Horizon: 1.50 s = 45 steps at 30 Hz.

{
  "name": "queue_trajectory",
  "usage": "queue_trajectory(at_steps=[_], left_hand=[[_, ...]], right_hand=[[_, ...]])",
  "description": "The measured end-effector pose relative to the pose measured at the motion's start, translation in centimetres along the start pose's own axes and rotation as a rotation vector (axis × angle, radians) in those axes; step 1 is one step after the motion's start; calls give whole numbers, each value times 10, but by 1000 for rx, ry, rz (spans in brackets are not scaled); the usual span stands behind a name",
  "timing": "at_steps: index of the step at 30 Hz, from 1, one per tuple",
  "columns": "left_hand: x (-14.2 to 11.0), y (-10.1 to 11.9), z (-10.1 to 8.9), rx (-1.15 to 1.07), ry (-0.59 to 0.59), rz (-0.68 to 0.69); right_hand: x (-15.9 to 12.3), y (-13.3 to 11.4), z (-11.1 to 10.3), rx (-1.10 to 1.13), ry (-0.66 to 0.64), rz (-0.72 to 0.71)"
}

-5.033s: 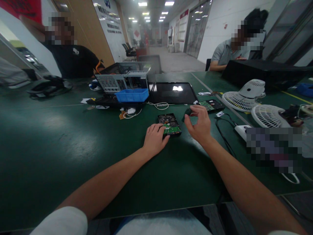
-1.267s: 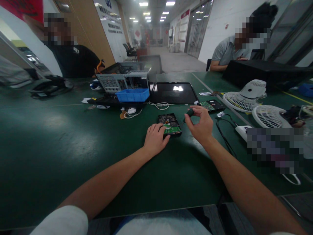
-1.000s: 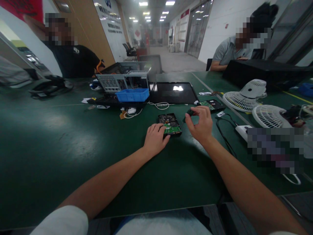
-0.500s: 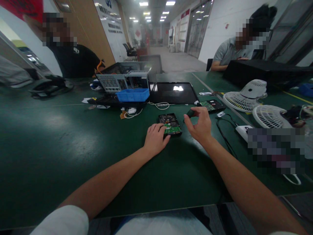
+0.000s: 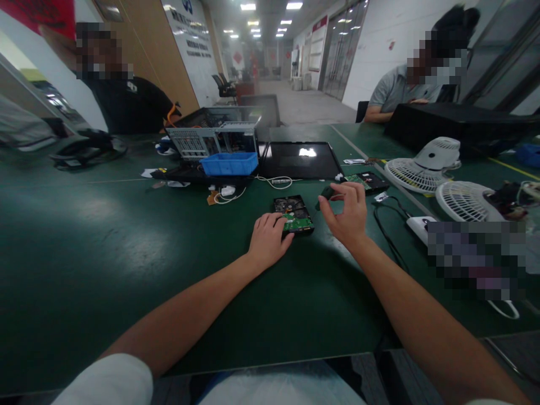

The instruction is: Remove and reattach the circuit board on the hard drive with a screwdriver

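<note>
A black hard drive (image 5: 296, 209) with a green circuit board along its near side lies on the dark green table (image 5: 202, 315). My left hand (image 5: 270, 239) grips its left corner, fingers on the board side and thumb near the front edge. To the right of the drive, my right hand (image 5: 346, 214) pinches a dark, stubby screwdriver (image 5: 325, 195) between thumb and fingers, slightly above the table. The thin shaft is hard to make out; its tip appears apart from the drive. A second hard drive (image 5: 368, 181) with a green board lies beyond my right hand.
Ahead stand an open computer case (image 5: 194, 142), a blue plastic bin (image 5: 230, 163) and a flat black panel (image 5: 300, 160). White fan parts (image 5: 422, 169), a power strip (image 5: 418, 226) and black cables (image 5: 386, 233) lie to the right. Two people sit across the table.
My right hand has shifted very slightly to the right, and the screwdriver has tilted a little in its fingers. My left hand and the hard drive stay in place.
</note>
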State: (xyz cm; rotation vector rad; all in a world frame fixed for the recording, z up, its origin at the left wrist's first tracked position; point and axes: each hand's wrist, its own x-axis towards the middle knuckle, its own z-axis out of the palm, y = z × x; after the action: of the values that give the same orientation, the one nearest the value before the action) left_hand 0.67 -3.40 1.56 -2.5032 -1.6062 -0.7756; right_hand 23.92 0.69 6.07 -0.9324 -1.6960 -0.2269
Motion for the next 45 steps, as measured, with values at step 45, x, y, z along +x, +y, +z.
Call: queue_trajectory(at_steps=[45], left_hand=[[0, 0, 0, -7, -11, -10]], right_hand=[[-1, -2, 1, 12, -6, 25]])
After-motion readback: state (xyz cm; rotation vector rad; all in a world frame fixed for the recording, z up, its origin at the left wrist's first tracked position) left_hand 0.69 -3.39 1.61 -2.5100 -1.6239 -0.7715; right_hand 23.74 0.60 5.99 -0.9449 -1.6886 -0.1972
